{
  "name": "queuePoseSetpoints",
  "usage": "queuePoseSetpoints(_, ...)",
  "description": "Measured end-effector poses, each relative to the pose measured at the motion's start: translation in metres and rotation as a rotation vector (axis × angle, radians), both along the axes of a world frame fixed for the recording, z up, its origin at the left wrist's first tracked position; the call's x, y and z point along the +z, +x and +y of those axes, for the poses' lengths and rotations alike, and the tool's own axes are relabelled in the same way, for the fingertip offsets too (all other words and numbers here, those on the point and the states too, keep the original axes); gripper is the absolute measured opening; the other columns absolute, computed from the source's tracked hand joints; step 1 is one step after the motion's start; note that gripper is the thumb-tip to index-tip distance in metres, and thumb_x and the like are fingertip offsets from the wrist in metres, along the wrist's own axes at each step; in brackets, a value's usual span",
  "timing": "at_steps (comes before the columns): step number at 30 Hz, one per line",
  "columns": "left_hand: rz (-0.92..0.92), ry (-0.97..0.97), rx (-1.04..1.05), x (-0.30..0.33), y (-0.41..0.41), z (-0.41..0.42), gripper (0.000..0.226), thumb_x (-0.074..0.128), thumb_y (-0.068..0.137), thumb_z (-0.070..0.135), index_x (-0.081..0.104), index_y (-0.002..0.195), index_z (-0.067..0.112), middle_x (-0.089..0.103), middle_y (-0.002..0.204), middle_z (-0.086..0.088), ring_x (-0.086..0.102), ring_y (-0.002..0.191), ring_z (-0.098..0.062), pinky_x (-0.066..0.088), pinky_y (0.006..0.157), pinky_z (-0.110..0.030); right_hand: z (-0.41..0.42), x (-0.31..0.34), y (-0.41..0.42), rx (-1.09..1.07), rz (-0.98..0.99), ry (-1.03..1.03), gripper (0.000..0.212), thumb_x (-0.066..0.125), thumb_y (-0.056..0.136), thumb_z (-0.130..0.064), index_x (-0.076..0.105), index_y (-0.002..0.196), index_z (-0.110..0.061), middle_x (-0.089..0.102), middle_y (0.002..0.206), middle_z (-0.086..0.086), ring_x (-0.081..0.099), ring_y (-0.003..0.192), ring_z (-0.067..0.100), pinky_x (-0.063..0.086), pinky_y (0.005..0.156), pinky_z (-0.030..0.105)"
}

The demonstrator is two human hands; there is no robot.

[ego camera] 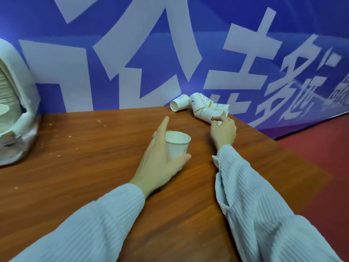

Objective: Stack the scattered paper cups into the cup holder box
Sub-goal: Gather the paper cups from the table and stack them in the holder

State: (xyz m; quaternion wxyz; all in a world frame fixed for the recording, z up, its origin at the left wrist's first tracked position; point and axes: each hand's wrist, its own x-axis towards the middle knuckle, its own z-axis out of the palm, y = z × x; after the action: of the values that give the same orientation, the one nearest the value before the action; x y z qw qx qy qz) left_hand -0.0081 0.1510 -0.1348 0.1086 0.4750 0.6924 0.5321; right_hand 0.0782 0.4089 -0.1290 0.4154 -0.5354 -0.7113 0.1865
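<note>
- Upright paper cup (178,143): I am seeing it sitting mouth-up near the middle of the wooden table (85,167), white, with a small printed mark low on its side; its inside is showing nothing in it.
- Left hand (160,157): I am watching it clamping this cup, thumb pressing the near side low down, palm and fingers wrapping the far side, index finger sticking out straight toward the wall.
- Pile of loose cups (205,108): lying on their sides at the far table edge against the banner, jumbled and touching one another; I cannot tell the exact count.
- Single tipped cup (178,103): lying just left of the pile, open mouth facing toward me.
- Right hand (223,129): reaching to the pile, fingertips (213,118) pinching together on the rim of the nearest cup of the pile, wrist bending up off the table.
- Sleeves (245,186): pale blue ribbed fabric covering both forearms.
- Cup holder box (20,110): standing at the far left edge of the view, a rounded white housing, well apart from both hands; a dense stack of cup rims (4,82) is showing inside it.
- Blue banner (151,44): large white characters, running behind the table.
- Red floor (321,148): showing to the right of the table.
</note>
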Motion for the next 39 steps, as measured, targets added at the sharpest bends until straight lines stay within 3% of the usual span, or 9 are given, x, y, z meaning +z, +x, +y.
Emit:
queuePoseSetpoints(4,-0.017,-0.012,0.035,0.003,0.002,0.0,0.116,0.084,0.079,0.046,0.0,0.159,0.046,0.029,0.164,0.007,0.026,0.152,-0.016,0.033,0.121,-0.052,0.024,-0.003,-0.002,0.043,0.073,-0.091,0.028,0.056,0.095,-0.024,0.079,0.111,-0.025,0.072,0.119,0.001,0.064,0.114,0.026,0.052,0.093,0.036)
queuePoseSetpoints(7,-0.009,-0.016,0.041,0.004,0.001,0.0,0.116,0.084,0.079,0.046,0.0,0.16,0.044,0.031,0.163,0.005,0.028,0.152,-0.017,0.033,0.12,-0.054,0.023,-0.003,-0.003,0.052,0.044,-0.111,0.03,0.055,0.096,-0.022,0.078,0.116,-0.025,0.073,0.12,0.002,0.065,0.113,0.028,0.053,0.096,0.038)
queuePoseSetpoints(10,-0.007,-0.01,0.048,0.004,0.002,-0.002,0.114,0.084,0.08,0.046,0.001,0.159,0.044,0.033,0.161,0.005,0.03,0.15,-0.017,0.034,0.12,-0.051,0.008,0.003,-0.001,0.028,0.063,-0.075,0.027,0.058,0.094,-0.024,0.079,0.112,-0.025,0.076,0.113,0.0,0.068,0.104,0.025,0.056,0.093,0.041)
queuePoseSetpoints(14,-0.038,0.031,0.075,0.009,0.003,-0.011,0.108,0.083,0.082,0.044,0.009,0.161,0.038,0.031,0.162,0.006,0.033,0.146,-0.014,0.029,0.112,-0.031,-0.035,0.011,0.005,0.01,0.077,0.017,0.026,0.058,0.09,-0.029,0.077,0.107,-0.03,0.074,0.108,-0.006,0.067,0.099,0.02,0.057,0.086,0.041)
queuePoseSetpoints(19,-0.017,0.058,0.132,0.02,-0.001,-0.032,0.092,0.072,0.09,0.05,0.015,0.161,0.033,0.029,0.163,0.004,0.033,0.147,-0.018,0.03,0.111,-0.033,-0.099,0.021,0.021,0.094,0.025,0.197,0.025,0.056,0.093,-0.028,0.074,0.11,-0.032,0.071,0.11,-0.01,0.061,0.103,0.016,0.05,0.086,0.037)
queuePoseSetpoints(25,0.013,0.105,0.238,0.035,-0.023,-0.079,0.083,0.07,0.093,0.045,0.021,0.159,0.03,0.034,0.159,0.004,0.039,0.142,-0.019,0.034,0.102,-0.029,-0.177,0.039,0.009,0.442,0.28,0.283,0.021,0.062,0.092,-0.019,0.075,0.098,-0.036,0.072,0.103,-0.016,0.062,0.106,0.008,0.052,0.096,0.045)
queuePoseSetpoints(31,0.025,0.221,0.523,0.056,-0.072,-0.144,0.084,0.071,0.09,0.043,0.026,0.158,0.023,0.04,0.153,-0.001,0.042,0.139,-0.019,0.035,0.108,-0.03,-0.25,0.073,-0.062,0.747,0.512,0.214,0.017,0.069,0.094,-0.011,0.066,0.099,-0.027,0.07,0.096,-0.017,0.066,0.099,0.001,0.055,0.098,0.037)
queuePoseSetpoints(35,0.057,0.272,0.733,0.062,-0.112,-0.198,0.083,0.072,0.089,0.043,0.029,0.157,0.021,0.041,0.155,-0.001,0.041,0.14,-0.019,0.034,0.11,-0.03,-0.298,0.086,-0.13,0.924,0.491,0.236,0.019,0.067,0.095,-0.008,0.07,0.109,-0.019,0.071,0.101,-0.015,0.067,0.101,0.001,0.053,0.093,0.021)
queuePoseSetpoints(39,0.056,0.299,0.869,0.067,-0.138,-0.24,0.081,0.072,0.09,0.039,0.031,0.156,0.019,0.04,0.156,-0.003,0.04,0.141,-0.02,0.031,0.108,-0.028,-0.337,0.096,-0.185,1.029,0.403,0.276,0.018,0.064,0.096,-0.01,0.072,0.11,-0.018,0.073,0.104,-0.012,0.066,0.101,0.0,0.053,0.091,0.019)
